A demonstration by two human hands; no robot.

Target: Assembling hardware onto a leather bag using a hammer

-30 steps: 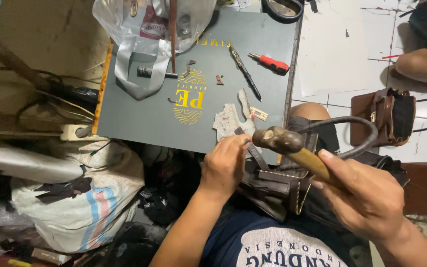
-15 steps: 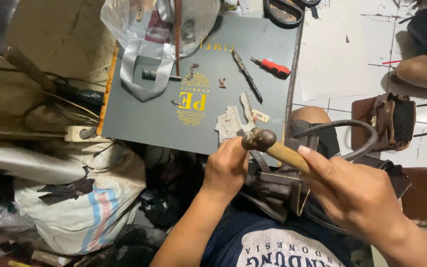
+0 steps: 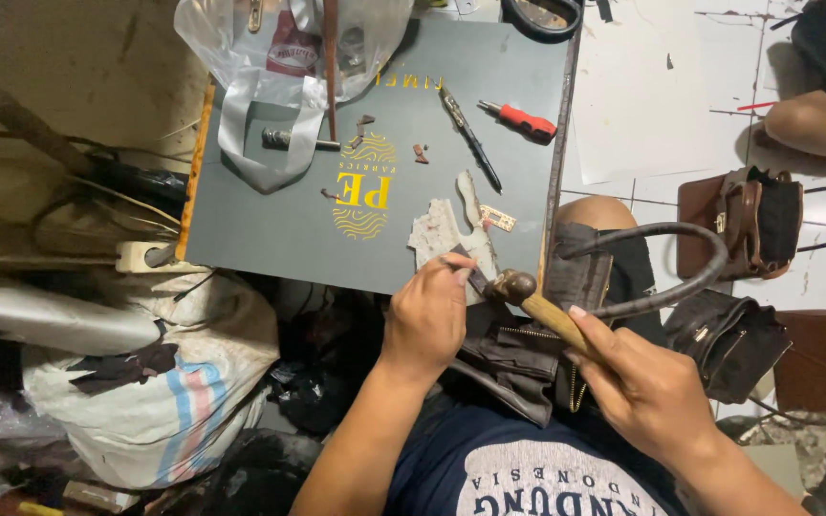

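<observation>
- Dark navy T-shirt [image 3: 518, 473] with pale block lettering across the chest, just below the grey handbag [image 3: 528, 358];
- both forearms bare, no sleeves reaching them;
- left hand [image 3: 427, 320] and right hand [image 3: 647, 387] bare, ungloved; no rings or watch visible

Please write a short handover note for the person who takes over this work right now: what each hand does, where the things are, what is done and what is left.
Right hand: gripping the wooden handle of a hammer, its head down at the edge of the grey board.
Left hand: fingers pinching a small dark piece beside the hammer head, by a pale scrap.
Dark bag: on the lap, its curved handle arching to the right.
On the board: red-handled screwdriver, dark pen-like tool, plastic bag.
Done: cannot tell how far the hammering has got.
Left: the piece is held in place under the hammer; the bag is open on the lap.
</observation>
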